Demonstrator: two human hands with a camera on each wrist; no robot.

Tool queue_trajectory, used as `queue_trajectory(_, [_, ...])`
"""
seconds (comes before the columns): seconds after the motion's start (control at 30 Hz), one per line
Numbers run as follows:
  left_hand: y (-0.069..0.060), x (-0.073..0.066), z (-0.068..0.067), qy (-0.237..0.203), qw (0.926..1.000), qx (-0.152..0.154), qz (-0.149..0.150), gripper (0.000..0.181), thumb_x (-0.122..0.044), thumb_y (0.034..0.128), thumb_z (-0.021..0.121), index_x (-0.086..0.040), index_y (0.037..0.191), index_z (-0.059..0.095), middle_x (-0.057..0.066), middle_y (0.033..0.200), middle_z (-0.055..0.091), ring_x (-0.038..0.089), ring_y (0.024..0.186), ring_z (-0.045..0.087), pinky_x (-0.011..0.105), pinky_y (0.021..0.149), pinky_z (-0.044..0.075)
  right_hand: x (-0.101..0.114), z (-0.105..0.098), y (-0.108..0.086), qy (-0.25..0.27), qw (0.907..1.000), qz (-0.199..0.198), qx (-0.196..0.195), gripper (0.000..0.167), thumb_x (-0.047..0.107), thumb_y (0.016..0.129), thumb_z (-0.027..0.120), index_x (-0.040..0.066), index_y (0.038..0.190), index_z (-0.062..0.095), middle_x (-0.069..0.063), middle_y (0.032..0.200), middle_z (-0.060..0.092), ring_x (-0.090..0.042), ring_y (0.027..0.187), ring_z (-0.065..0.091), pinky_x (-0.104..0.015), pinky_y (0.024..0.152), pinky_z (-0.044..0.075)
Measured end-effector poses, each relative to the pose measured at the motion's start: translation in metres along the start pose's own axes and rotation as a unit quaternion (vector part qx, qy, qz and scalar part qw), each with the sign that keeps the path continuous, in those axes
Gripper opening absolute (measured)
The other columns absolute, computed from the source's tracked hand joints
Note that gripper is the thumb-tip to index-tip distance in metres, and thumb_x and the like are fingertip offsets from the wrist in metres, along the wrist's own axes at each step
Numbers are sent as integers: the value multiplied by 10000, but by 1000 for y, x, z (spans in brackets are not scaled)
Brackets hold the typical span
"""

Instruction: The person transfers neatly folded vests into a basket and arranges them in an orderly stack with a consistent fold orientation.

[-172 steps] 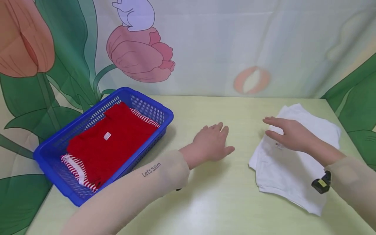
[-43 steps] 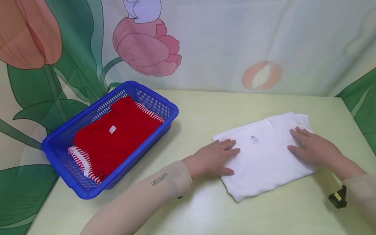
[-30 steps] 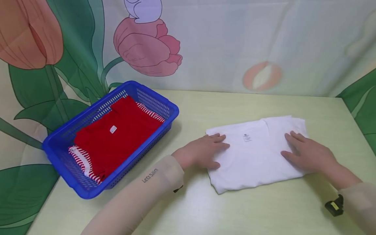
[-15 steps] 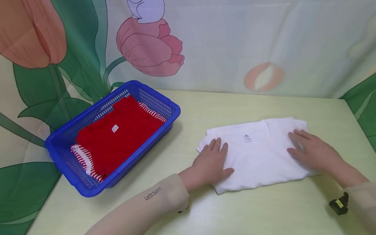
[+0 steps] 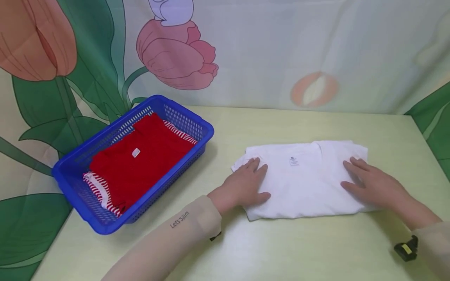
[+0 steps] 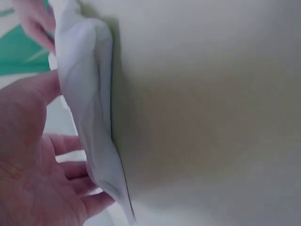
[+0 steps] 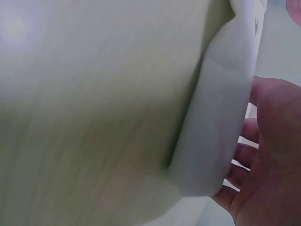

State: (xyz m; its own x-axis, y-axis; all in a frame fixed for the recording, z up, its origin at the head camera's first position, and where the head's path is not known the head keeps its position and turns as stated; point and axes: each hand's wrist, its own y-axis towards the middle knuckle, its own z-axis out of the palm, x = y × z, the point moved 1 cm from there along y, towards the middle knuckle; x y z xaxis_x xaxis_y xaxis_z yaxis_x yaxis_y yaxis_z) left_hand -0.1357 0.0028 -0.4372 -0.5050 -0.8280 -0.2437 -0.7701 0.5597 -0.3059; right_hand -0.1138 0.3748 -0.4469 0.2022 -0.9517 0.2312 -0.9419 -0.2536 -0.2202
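A folded white shirt [image 5: 302, 183] lies flat on the table in the head view, its small printed neck label [image 5: 293, 160] facing up. On its left end rests my left hand [image 5: 244, 185], fingers extended over the cloth. My right hand [image 5: 374, 185] lies on the opposite end with fingers spread. In the left wrist view, the fingers of the left hand [image 6: 37, 155] touch the top of the shirt [image 6: 87, 89] near its folded edge. The right wrist view has the right hand [image 7: 270, 146] against the shirt's rounded fold [image 7: 211, 117].
To the left stands a blue plastic basket [image 5: 79, 207] with a folded red garment [image 5: 147, 156] with red-and-white striped parts in it. The pale table [image 5: 281, 249] meets a flower-printed curtain [image 5: 253, 54] at the back.
From lying lengthwise at the right, the white shirt has been turned and moved toward the middle, label up. Lately it has straightened slightly, and a corner has come out at its left end.
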Motion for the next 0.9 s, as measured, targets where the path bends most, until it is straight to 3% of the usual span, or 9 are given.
queue_trajectory(0.17, [6, 16, -10, -401, 9992, 76, 42, 835, -460, 1029, 664, -82, 1686, 313, 163, 1777, 174, 308, 1653, 137, 399, 1331, 162, 8, 2, -9, -128, 9999, -101, 10, 789, 469, 1068, 617, -68, 1601, 392, -369, 1641, 322, -588, 1494, 321, -742, 1144, 361])
queue_trajectory(0.3, [11, 24, -13, -483, 9988, -9, 75, 824, -416, 1007, 693, -89, 1677, 342, 145, 1775, 199, 303, 1649, 161, 416, 1328, 185, 13, 5, -16, -144, 9996, -206, -109, 784, 476, 1059, 634, -61, 1590, 423, -359, 1632, 352, -574, 1487, 349, -728, 1125, 397])
queue_trajectory(0.67, [10, 33, -14, -526, 9982, -138, 256, 803, -379, 1002, 704, -70, 1662, 369, 155, 1764, 233, 311, 1642, 190, 429, 1329, 180, 15, 10, -22, -252, 9988, -285, -308, 768, 491, 1054, 637, -38, 1581, 458, -333, 1629, 384, -557, 1476, 384, -718, 1083, 441])
queue_trajectory(0.77, [6, 32, -14, -527, 9982, -209, 177, 783, -387, 1021, 694, -58, 1656, 377, 174, 1757, 240, 320, 1640, 193, 428, 1327, 188, 12, 10, -23, 60, 9992, -279, -291, 758, 481, 1063, 632, -31, 1590, 447, -327, 1638, 377, -556, 1489, 367, -723, 1118, 401])
queue_trajectory(0.9, [-4, 30, -13, -912, 9948, -423, -130, 786, -412, 1043, 668, -35, 1659, 357, 207, 1749, 242, 348, 1633, 206, 454, 1320, 216, 5, 5, -25, 1128, 9931, -35, -324, 738, 433, 1083, 628, -21, 1618, 401, -343, 1644, 358, -582, 1491, 341, -739, 1143, 353])
